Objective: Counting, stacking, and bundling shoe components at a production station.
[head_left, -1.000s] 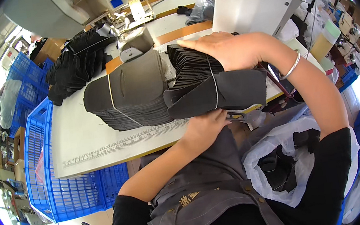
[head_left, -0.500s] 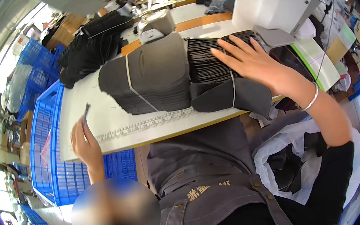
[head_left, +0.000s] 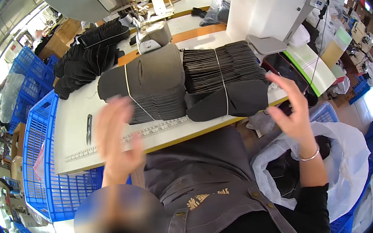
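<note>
My left hand (head_left: 116, 133), smeared by motion, is raised at the table's front edge beside the left bundle, fingers stretched up and thumb apart. It holds nothing I can see. My right hand (head_left: 292, 111) is open at the right end of the other bundle, thumb and fingers spread. The left bundle (head_left: 156, 74) is a thick stack of dark grey cut pieces tied with a pale band. Touching it, the right bundle (head_left: 236, 65) is black, its pieces on edge, banded too, with one piece (head_left: 249, 98) lying along its front. A slim black pen-like tool (head_left: 89, 129) lies on the table.
A ruler strip (head_left: 151, 130) runs along the front of the white table (head_left: 70, 125). A machine head (head_left: 154, 35) stands behind the bundles. More black bundles (head_left: 88, 58) lie far left. Blue crates (head_left: 53, 177) stand left; a white-lined bin (head_left: 347, 153) is at right.
My left hand has let go of the slim tool, now on the table, and moved right toward the bundles. My right hand has lifted off the right bundle and drawn back toward me.
</note>
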The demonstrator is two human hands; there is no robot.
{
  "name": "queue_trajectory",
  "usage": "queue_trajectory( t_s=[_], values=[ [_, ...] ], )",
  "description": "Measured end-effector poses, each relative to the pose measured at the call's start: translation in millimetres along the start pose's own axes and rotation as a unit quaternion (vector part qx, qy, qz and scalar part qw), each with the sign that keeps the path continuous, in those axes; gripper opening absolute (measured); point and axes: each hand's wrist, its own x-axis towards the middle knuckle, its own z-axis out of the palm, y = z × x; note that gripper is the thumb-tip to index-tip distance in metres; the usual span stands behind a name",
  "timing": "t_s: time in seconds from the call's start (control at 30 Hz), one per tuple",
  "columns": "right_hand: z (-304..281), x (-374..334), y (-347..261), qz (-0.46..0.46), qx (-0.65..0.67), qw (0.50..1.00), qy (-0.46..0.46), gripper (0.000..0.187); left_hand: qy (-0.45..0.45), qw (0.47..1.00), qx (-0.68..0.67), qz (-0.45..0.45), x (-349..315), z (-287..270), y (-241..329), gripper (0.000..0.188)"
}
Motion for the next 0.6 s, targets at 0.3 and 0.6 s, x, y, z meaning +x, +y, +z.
queue_trajectory(
  t_s=[0.3,0.6],
  values=[
    [51,-34,20,0.198,0.151,0.963,0.1,0.026,-0.275,0.959,-0.05,0.05,78,129,43,0.109],
    [53,-24,36,0.056,-0.025,0.986,0.154,0.013,-0.313,0.948,-0.046,0.026,69,130,52,0.117]
  ],
)
